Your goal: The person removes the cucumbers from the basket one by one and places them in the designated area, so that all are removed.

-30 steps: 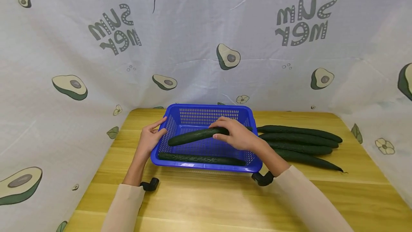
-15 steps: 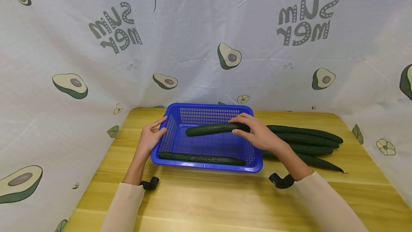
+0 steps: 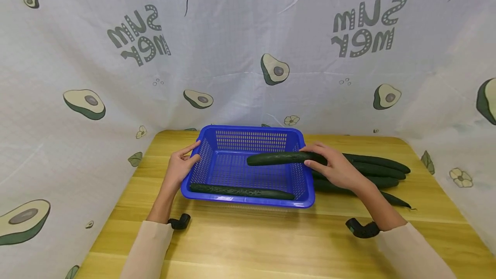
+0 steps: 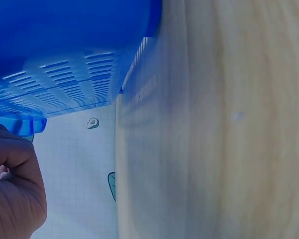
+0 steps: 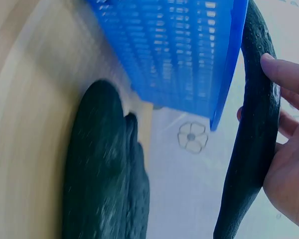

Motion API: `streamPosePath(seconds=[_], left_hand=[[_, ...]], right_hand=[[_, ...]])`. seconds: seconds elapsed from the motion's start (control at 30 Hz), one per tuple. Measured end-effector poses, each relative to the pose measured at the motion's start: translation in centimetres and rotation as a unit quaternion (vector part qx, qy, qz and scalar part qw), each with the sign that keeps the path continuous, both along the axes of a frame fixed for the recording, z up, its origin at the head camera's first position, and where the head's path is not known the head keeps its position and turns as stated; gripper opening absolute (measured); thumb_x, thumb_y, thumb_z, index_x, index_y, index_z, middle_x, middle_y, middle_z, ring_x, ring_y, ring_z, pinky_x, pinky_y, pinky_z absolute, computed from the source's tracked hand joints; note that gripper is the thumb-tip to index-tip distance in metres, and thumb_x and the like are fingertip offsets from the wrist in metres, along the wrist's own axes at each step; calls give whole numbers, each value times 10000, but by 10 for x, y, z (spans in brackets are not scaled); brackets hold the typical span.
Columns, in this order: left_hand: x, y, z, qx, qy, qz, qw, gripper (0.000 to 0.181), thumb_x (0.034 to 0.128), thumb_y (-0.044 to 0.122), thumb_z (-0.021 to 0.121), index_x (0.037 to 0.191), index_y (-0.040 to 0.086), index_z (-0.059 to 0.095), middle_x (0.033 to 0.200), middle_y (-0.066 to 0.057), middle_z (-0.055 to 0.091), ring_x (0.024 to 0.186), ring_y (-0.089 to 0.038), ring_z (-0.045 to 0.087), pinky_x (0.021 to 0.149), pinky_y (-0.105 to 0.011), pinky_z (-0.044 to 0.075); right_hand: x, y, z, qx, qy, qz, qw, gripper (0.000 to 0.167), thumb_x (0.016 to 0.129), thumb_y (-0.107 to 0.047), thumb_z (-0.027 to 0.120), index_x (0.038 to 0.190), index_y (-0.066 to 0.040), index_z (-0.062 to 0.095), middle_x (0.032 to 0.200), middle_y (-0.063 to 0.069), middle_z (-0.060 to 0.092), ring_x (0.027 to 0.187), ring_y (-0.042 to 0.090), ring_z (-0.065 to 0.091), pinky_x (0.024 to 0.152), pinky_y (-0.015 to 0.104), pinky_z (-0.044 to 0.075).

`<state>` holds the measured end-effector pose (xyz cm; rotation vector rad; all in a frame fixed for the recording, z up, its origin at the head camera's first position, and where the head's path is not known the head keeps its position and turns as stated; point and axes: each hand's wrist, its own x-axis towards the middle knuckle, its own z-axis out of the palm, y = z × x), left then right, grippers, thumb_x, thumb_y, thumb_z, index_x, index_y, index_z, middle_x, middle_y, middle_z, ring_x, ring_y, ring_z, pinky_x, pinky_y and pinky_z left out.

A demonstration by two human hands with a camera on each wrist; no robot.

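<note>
A dark green cucumber (image 3: 284, 158) is held by my right hand (image 3: 336, 168), thumb on the near side and fingers on the far side. It lies roughly level across the right rim of the blue plastic basket (image 3: 248, 203), its left end above the inside. In the right wrist view the held cucumber (image 5: 259, 107) is above the rim height, beside the basket's outer wall. My left hand (image 3: 181, 167) grips the basket's left rim between thumb and fingers. Another cucumber (image 3: 242, 190) lies inside the basket along its front wall.
Several cucumbers (image 3: 377, 169) lie side by side on the wooden table (image 3: 248, 240), right of the basket and partly behind my right hand. A white curtain (image 3: 232, 55) printed with avocados hangs behind the table and at its sides.
My right hand has moved right with the cucumber, from over the basket's middle to beyond its right rim. My left hand and the basket have stayed in place.
</note>
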<state>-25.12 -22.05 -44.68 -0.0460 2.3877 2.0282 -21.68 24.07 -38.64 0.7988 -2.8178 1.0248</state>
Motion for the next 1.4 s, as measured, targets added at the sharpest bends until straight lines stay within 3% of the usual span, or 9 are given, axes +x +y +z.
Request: streamPosePath(seconds=[0.7, 0.83, 0.9, 1.0, 1.1, 1.2, 1.23, 1.33, 1.4], left_hand=[[1, 1, 2, 3, 22, 9, 10000, 551, 948, 103, 650, 1472, 263, 594, 519, 46, 558, 512, -122, 632, 538, -288, 580], [1, 1, 1, 11, 19, -10, 10000, 549, 953, 106, 649, 1475, 266, 590, 500, 63, 511, 487, -116, 611, 531, -291, 580], [1, 1, 0, 14, 32, -12, 10000, 550, 953, 110, 649, 1477, 268, 589, 491, 69, 490, 476, -114, 601, 526, -294, 579], [1, 1, -1, 16, 39, -8, 10000, 553, 951, 111, 651, 1478, 266, 589, 491, 65, 504, 481, -120, 613, 527, -301, 583], [1, 1, -1, 13, 32, -15, 10000, 553, 950, 110, 652, 1477, 264, 590, 502, 57, 540, 498, -125, 633, 534, -303, 587], [1, 1, -1, 21, 17, -21, 10000, 552, 950, 114, 654, 1477, 266, 590, 501, 58, 539, 502, -125, 633, 540, -304, 589], [1, 0, -1, 28, 6, -27, 10000, 551, 952, 117, 654, 1478, 269, 588, 504, 56, 544, 506, -126, 636, 544, -306, 591], [1, 0, -1, 56, -40, -37, 10000, 551, 956, 122, 658, 1480, 275, 584, 523, 42, 569, 517, -133, 648, 549, -309, 596], [1, -1, 0, 100, -95, -46, 9999, 552, 960, 119, 659, 1484, 273, 579, 556, 21, 615, 537, -143, 670, 554, -314, 601]], right_hand=[[39, 83, -8, -61, 95, -796, 9968, 377, 1022, -203, 643, 1396, -165, 610, 1476, 208, 517, 1344, 497, 437, 973, 740, 372], [45, 98, -10, -111, 73, -955, 9953, 395, 1023, -191, 641, 1416, -180, 596, 1486, 206, 495, 1372, 437, 403, 971, 729, 359], [48, 106, -11, -120, 51, -1030, 9946, 402, 1027, -192, 634, 1426, -185, 587, 1488, 167, 487, 1405, 391, 383, 969, 737, 347], [52, 119, -14, -153, -13, -1087, 9940, 420, 1034, -185, 624, 1450, -176, 569, 1490, -16, 465, 1451, 268, 364, 966, 750, 339], [55, 131, -17, -74, -26, -1242, 9922, 425, 1035, -189, 623, 1457, -198, 570, 1438, -228, 419, 1415, 19, 349, 1061, 492, 405], [59, 141, -19, -53, -33, -1257, 9921, 430, 1042, -176, 609, 1469, -185, 557, 1409, -342, 374, 1329, -149, 306, 1050, 456, 376], [60, 144, -20, -11, -23, -1293, 9916, 431, 1043, -183, 609, 1470, -194, 556, 1404, -360, 367, 1306, -189, 287, 1048, 371, 367], [65, 151, -24, 18, -19, -1278, 9918, 441, 1044, -184, 607, 1480, -188, 543, 1427, -296, 415, 1268, -244, 259, 1073, 308, 351], [67, 155, -26, 103, 3, -1324, 9911, 440, 1039, -198, 618, 1474, -204, 552, 1427, -196, 472, 1220, -268, 253, 964, 150, 331]])
